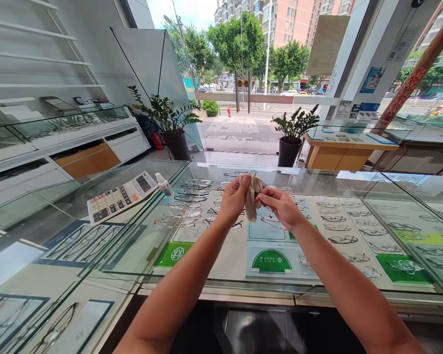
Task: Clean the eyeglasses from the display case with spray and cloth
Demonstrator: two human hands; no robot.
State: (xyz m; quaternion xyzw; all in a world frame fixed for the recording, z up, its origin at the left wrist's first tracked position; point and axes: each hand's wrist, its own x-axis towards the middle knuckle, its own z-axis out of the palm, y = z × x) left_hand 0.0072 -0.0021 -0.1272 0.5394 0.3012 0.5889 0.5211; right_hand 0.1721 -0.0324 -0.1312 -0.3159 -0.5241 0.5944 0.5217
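Note:
Both my hands are raised over a glass display counter (214, 280). My left hand (233, 198) is closed around a beige cloth (253, 202) that hangs down between the hands. My right hand (280, 206) pinches the same cloth from the right. A thin pair of glasses seems wrapped in the cloth, mostly hidden. Under the glass lie several rows of eyeglass frames (192, 196).
A calculator (120, 196) and a small spray bottle (165, 185) rest on the counter's left part. Green brand signs (271, 260) sit inside the case. Two potted plants (172, 123) stand on the floor beyond, near the open shopfront. More glass cases (354, 140) flank both sides.

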